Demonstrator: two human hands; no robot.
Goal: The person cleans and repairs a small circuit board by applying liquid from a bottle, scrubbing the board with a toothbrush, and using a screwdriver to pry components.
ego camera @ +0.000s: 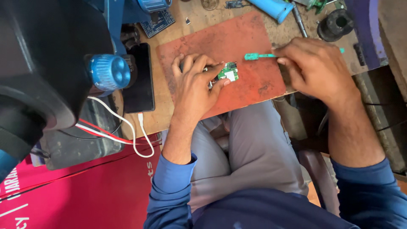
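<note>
My left hand (197,80) pins a small green circuit board (229,71) onto a worn red mat (250,38), thumb and forefinger pinching its edges. My right hand (316,68) grips a thin green-tipped tool (259,56). The tool's tip points left and hovers just above and to the right of the board. The tool's far end pokes out past my right hand.
A dark phone (140,78) lies left of the mat with a white cable (135,135) beside it. A black microscope body with a blue knob (108,72) fills the left. A blue-handled tool (273,8), a black cylinder (337,23) and another circuit board (159,23) sit at the back.
</note>
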